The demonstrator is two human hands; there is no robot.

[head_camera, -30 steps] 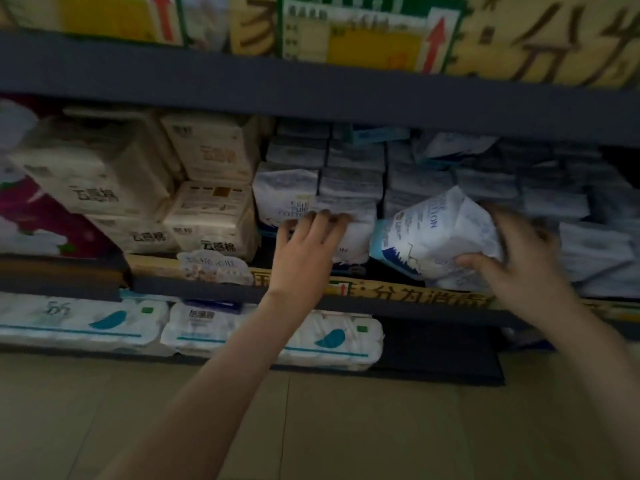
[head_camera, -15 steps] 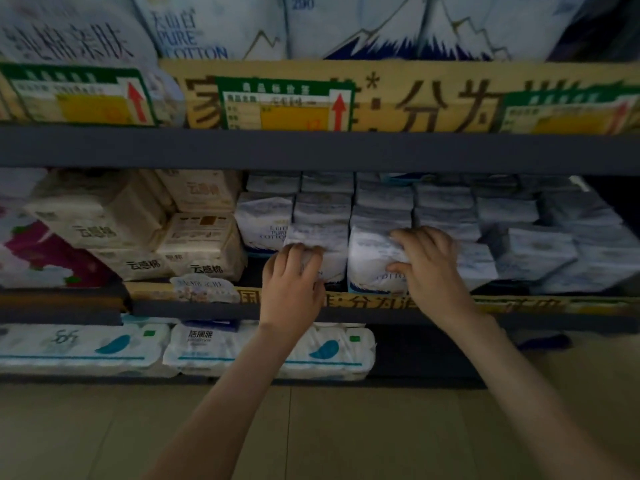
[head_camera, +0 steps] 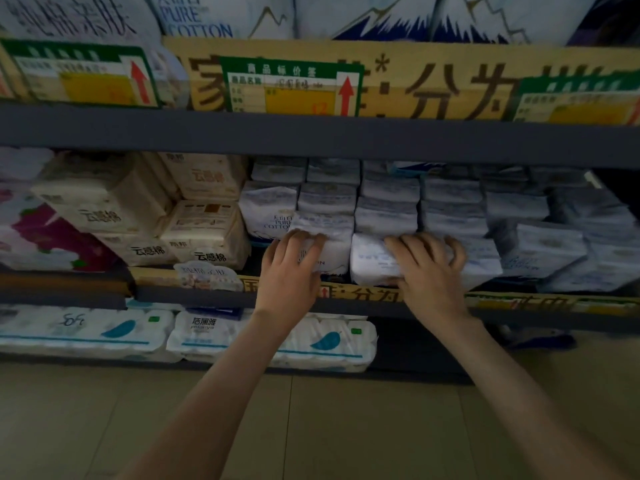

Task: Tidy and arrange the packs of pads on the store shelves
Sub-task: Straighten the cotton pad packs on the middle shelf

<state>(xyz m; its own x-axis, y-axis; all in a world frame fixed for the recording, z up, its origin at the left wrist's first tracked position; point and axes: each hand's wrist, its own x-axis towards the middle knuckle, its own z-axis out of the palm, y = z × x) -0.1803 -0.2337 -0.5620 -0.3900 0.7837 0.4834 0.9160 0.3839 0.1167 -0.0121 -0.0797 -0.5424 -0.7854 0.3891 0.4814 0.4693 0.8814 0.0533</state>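
Head view looks at a dim store shelf unit with both bare arms reaching in from the near edge. The left hand lies against the near face of an upright white pack at the front of the middle shelf; its fingers are lightly bent over the pack and its thumb is hidden, so I cannot tell whether it grips or only presses. The right hand grasps a second white pack that lies just right of the first and touches it, fingers spread and curved over its top, thumb low on its near side. Both packs sit at the front lip of the shelf. Behind and to the right of them, rows of similar white packs are stacked up to the upper shelf; those at the far right lean unevenly. Left of the hands, cream packs stand in a loose pile. A green and yellow price tag with a red arrow hangs above the upper shelf's edge, with large packs over it. White roll bundles fill the bottom shelf above the tiled floor
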